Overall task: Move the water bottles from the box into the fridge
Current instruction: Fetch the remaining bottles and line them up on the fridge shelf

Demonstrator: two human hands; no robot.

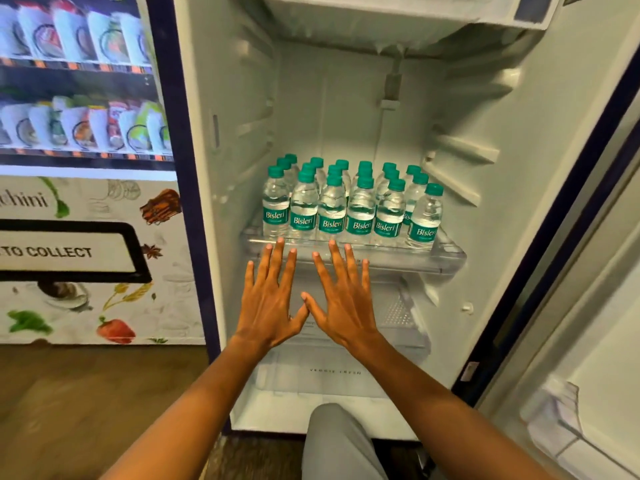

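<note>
Water bottles (349, 202) stand upright in close rows on the clear shelf (446, 254) inside the open fridge (346, 98). They have green caps and green labels with the word "Bisleri". The rows fill the shelf from near its left edge to near its right edge, and the front row stands just behind the front edge. The bottle at the front right corner (424, 218) stands a little forward of the others in its row.

Both hands are held out in front of the shelf with the backs up. The left hand (268, 299) has straight, spread fingers, and its fingertips (280, 241) reach the front edge of the shelf, just below the bottles at the left. The right hand (343, 303) is also flat with the fingers spread, and its fingertips lie at the front edge near the middle. Neither hand has a grip on anything; both are flat and hold nothing. The two thumbs touch each other between the hands.

Below the shelf a clear drawer (332, 368) shows. The fridge door (588, 306) stands open at the right. At the left is a vending machine (86, 168) with packets in rows and the words "TO COLLECT". A knee in grey cloth (332, 441) shows at the bottom, over a wooden floor (86, 393).
</note>
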